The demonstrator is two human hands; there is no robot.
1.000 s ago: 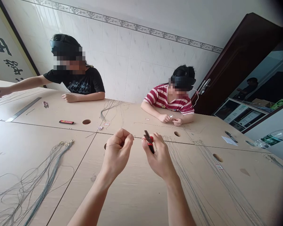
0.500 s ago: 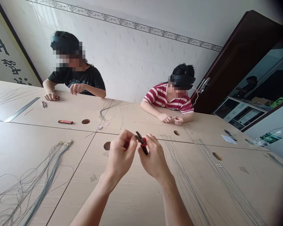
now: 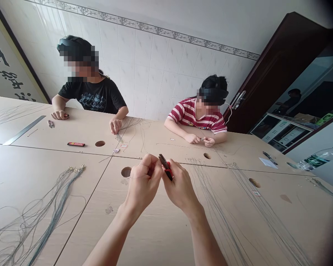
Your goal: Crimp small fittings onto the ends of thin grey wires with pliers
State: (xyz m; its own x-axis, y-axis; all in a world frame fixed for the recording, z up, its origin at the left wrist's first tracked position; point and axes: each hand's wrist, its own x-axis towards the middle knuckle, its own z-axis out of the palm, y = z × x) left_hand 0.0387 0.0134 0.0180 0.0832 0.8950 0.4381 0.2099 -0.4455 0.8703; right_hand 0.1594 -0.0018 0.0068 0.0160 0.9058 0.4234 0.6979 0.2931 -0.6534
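Small pliers (image 3: 165, 167) with dark jaws and red-and-black handles are wrapped in my right hand (image 3: 180, 184), jaws pointing up and to the left. Close beside them, my left hand (image 3: 144, 183) is closed in a pinch. A thin cord (image 3: 134, 176), barely visible, runs across its fingers; the pinched end is hidden. Both hands are held above the table, fingertips almost meeting at the plier jaws. To the left lies a bundle of grey-green cords (image 3: 58, 203) with small metal ends. More long cords (image 3: 219, 207) stretch over the table to the right.
Across the table (image 3: 155, 236) sit two people, one in a black shirt (image 3: 93, 94), one in a striped shirt (image 3: 197, 112). A metal ruler (image 3: 24, 130), a red-and-black box (image 3: 76, 144), a pen (image 3: 270, 157) and a plastic bottle (image 3: 322, 158) lie about. Round holes (image 3: 126, 171) pierce the tabletop.
The plier jaws, spread apart before, now look closed together, and the pliers have turned slightly. The black-shirted person's raised hand has come down onto the cords in front of them.
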